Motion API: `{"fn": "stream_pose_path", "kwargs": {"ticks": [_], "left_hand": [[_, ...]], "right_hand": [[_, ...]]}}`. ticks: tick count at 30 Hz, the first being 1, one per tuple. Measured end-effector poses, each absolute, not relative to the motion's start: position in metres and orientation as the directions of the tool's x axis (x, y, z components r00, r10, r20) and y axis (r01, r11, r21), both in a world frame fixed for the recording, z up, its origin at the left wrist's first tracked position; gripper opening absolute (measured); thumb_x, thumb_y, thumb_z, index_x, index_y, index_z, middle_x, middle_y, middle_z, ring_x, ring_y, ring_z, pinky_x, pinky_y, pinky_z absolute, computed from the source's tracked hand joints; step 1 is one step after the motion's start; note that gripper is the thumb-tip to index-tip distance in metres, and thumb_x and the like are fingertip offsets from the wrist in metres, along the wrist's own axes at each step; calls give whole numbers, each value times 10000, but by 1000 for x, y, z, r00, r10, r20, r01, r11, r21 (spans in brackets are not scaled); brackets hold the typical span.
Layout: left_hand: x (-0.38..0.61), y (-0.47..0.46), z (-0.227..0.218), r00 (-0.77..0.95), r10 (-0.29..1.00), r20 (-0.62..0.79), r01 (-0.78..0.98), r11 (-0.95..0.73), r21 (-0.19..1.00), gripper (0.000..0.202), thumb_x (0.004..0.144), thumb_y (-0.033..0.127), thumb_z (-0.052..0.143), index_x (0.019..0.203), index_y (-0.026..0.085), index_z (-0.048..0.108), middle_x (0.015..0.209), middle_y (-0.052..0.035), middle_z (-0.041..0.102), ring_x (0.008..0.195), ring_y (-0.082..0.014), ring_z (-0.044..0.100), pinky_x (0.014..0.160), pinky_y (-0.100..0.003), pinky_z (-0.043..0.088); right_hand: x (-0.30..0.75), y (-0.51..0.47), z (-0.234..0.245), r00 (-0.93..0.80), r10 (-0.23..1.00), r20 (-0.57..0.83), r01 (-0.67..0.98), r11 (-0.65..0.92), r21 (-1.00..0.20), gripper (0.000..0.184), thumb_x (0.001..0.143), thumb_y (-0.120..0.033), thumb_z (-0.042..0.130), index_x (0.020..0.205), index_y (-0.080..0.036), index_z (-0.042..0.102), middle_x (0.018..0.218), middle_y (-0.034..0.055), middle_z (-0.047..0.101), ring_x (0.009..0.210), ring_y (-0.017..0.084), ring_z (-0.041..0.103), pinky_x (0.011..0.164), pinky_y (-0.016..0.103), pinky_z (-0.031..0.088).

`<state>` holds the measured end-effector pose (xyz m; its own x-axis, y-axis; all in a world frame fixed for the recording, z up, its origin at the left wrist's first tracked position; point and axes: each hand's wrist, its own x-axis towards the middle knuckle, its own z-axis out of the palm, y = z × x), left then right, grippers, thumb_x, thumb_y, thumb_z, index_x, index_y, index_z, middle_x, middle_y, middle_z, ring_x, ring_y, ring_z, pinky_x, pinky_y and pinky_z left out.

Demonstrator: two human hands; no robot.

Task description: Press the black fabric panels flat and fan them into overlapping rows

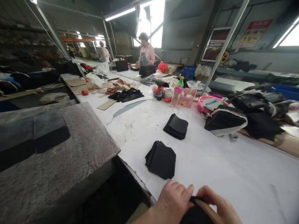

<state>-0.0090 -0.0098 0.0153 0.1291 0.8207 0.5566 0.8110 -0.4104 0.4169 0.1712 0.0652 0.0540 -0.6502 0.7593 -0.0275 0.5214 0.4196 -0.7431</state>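
Note:
At the bottom edge of the head view, a black sheet-like piece (195, 213) is held between both hands, partly cut off by the frame. My left hand (174, 199) is closed on its left edge, thumb uppermost. With bent fingers, my right hand (216, 203) pinches the upper right edge of the same piece. Just beyond the hands lies a fanned stack of black pieces (162, 160) with cut corners. Farther off sits a second stack of black pieces (176, 126).
A stone slab (88, 133) with dark panels stands at left, beside the white table (233, 174). A pink basin (202, 104), pink box (186, 101) and bottles stand beyond the stacks. Black bundles (226, 119) lie at right. A person (146, 54) stands at the far end.

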Motion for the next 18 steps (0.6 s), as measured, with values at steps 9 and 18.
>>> {"fn": "stream_pose_path", "kwargs": {"ticks": [9, 18], "left_hand": [[-121, 17, 25, -443, 828, 344, 674, 54, 736, 197, 985, 285, 423, 1025, 198, 595, 897, -46, 645, 829, -203, 617, 742, -316, 496], [-138, 23, -17, -378, 821, 428, 848, 123, 515, 379, 950, 349, 515, 1271, 150, 484, 1128, -114, 585, 1049, -258, 543, 906, -467, 489]], "right_hand": [[61, 145, 61, -625, 772, 113, 517, 518, -682, 372, 861, -385, 605, 1207, -252, 571, 1186, 88, 638, 1054, 257, 635, 879, 425, 534], [-18, 181, 45, -621, 743, -250, 777, 543, -318, 630, 627, -506, 819, 1096, -139, 613, 1030, 145, 655, 963, 318, 627, 759, 374, 480]]}}
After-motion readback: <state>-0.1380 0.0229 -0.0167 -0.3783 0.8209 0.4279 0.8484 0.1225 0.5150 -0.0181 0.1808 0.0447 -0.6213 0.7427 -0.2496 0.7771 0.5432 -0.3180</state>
